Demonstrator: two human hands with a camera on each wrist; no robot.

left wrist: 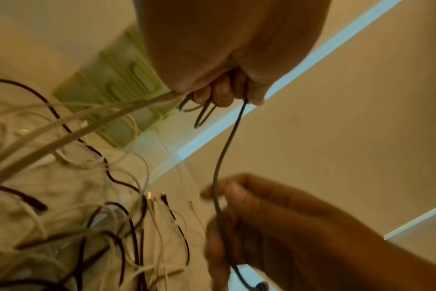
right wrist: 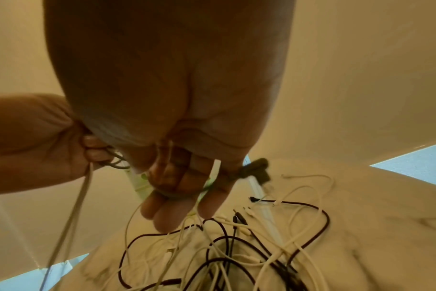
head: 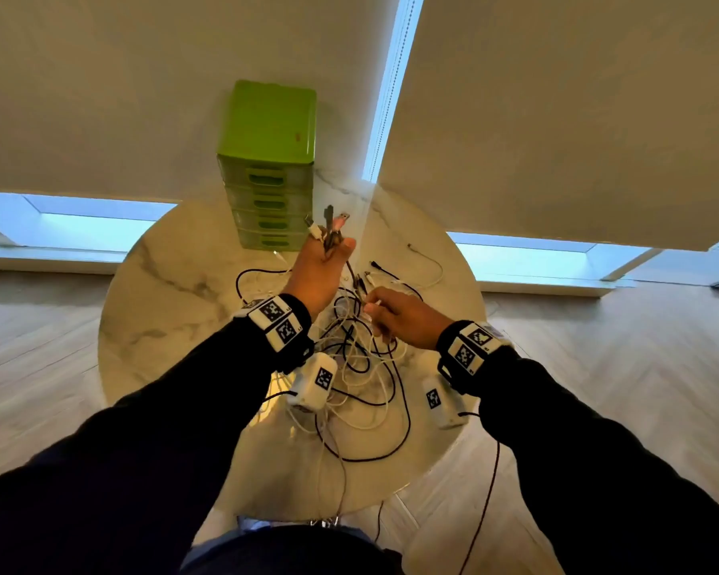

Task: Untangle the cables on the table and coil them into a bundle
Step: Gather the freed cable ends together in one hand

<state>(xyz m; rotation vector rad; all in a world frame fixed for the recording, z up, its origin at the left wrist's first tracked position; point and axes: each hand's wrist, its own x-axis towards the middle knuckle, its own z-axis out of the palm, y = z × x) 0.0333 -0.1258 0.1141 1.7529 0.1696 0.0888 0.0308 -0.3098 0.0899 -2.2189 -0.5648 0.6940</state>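
A tangle of white and dark cables (head: 360,369) lies on the round marble table (head: 162,309). My left hand (head: 324,261) is raised above it and grips a bunch of cable ends, whose plugs (head: 329,226) stick up past the fingers (left wrist: 222,92). From that fist a dark cable (left wrist: 224,153) runs down to my right hand (head: 391,315), which hovers over the tangle's right side. The right hand's fingers (right wrist: 177,189) curl round this dark cable, and its dark plug (right wrist: 256,167) sticks out beside them. White strands (left wrist: 62,128) trail from the left fist into the pile.
A green drawer unit (head: 270,159) stands at the table's far edge, just behind the left hand. Loose cable ends (head: 416,263) lie at the far right of the table. Some strands (head: 341,487) hang over the near edge. Wooden floor surrounds the table.
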